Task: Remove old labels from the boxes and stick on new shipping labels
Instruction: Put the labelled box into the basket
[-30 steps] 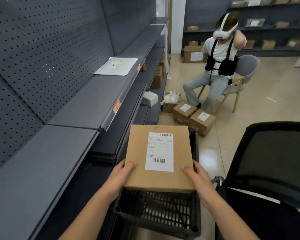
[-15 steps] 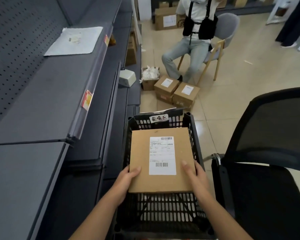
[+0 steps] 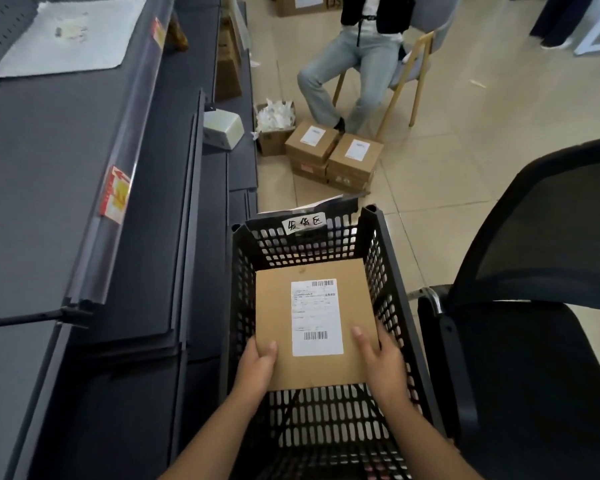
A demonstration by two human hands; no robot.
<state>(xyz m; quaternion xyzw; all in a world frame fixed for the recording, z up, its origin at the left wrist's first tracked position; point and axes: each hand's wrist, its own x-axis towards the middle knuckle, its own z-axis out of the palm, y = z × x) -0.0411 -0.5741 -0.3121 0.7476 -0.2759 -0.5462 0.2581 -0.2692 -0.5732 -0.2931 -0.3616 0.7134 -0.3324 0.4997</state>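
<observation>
Gripping the cardboard box (image 3: 274, 306) at its near corners with the left hand (image 3: 257, 367) and right hand (image 3: 381, 362), thumbs lying on top. Holding it flat, low inside the black basket (image 3: 395, 271), white shipping label (image 3: 316, 317) facing up. Working between grey shelving (image 3: 49, 168) and a black chair (image 3: 534, 358).

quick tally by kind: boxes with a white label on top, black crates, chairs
box with a white label on top: 3
black crate: 1
chair: 2
total: 6
</observation>
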